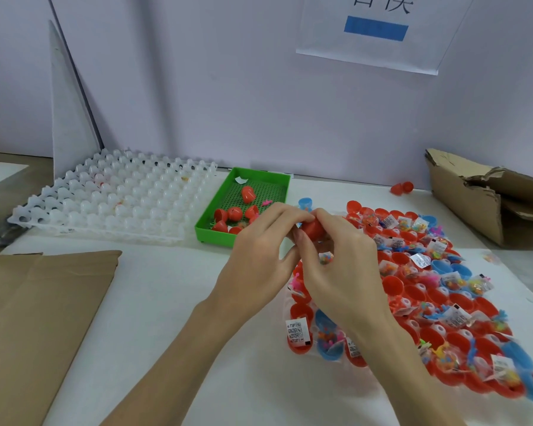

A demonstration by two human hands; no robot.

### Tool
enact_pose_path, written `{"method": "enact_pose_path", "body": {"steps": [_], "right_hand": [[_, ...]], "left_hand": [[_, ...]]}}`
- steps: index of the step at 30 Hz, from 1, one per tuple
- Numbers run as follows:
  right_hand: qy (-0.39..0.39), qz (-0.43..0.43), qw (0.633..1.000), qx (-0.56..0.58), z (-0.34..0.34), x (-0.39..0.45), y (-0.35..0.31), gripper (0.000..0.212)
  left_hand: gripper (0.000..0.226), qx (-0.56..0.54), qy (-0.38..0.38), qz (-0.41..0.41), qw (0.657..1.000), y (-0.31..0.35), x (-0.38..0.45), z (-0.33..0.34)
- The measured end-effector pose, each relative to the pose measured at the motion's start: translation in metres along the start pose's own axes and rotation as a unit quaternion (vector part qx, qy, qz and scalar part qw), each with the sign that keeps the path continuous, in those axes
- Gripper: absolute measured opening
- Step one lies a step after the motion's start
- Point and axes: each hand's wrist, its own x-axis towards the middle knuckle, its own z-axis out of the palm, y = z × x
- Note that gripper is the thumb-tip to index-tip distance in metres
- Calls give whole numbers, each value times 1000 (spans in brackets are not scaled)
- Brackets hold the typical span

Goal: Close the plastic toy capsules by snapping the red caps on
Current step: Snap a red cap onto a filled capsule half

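A red capsule (313, 229) sits between both hands above the table's middle. My left hand (259, 259) pinches its left end with fingertips and thumb. My right hand (342, 269) curls round its right side; a small bag of coloured toy bits shows under the fingers. Whether the capsule's halves are snapped together is hidden by the fingers. To the right lies a field of open red and blue capsule halves (428, 296), many holding bagged toys with white labels. A green tray (277, 179) behind the hands holds several red caps (235, 214).
A white plastic grid tray (111, 198) lies at the back left. Flat cardboard (37, 302) covers the near left. A torn cardboard box (480, 195) stands at the far right, with a red capsule (402, 188) beside it. A wall panel rises behind.
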Motion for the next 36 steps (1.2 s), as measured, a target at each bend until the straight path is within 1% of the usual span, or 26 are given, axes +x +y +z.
{"method": "enact_pose_path", "body": {"steps": [4, 7, 9, 12, 15, 19, 22, 25, 28, 31, 36], "right_hand": [[6, 16, 1000, 25, -1, 0, 0, 12], [-4, 11, 999, 38, 0, 0, -1, 14], [-8, 15, 998, 54, 0, 1, -1, 20], [-15, 14, 999, 45, 2, 0, -2, 26], [-17, 24, 998, 54, 3, 0, -2, 24], [-7, 65, 987, 149, 1, 1, -5, 16], [-3, 57, 982, 179, -1, 1, -7, 17], [0, 45, 985, 165, -2, 1, -7, 19], [0, 33, 991, 129, -3, 0, -6, 19], [16, 33, 990, 139, -3, 0, -6, 14], [31, 27, 988, 147, 1, 2, -9, 26]], "left_hand": [[34, -14, 13, -22, 1000, 1, 2, -1], [33, 4, 9, 2, 1000, -1, 2, -2], [32, 24, 10, 18, 1000, -3, 1, -2], [29, 28, 9, 23, 999, -3, -1, 0], [31, 0, 24, -6, 1000, 1, -3, 2], [40, -34, 82, -52, 995, 2, 0, 2], [26, -19, 93, -35, 995, 2, 0, 3], [20, 0, 99, -14, 995, 2, -1, 4], [21, 4, 93, -13, 996, 2, -2, 5], [23, -5, 91, -21, 996, 3, -1, 5], [30, -10, 85, -25, 996, 4, 0, 3]]}}
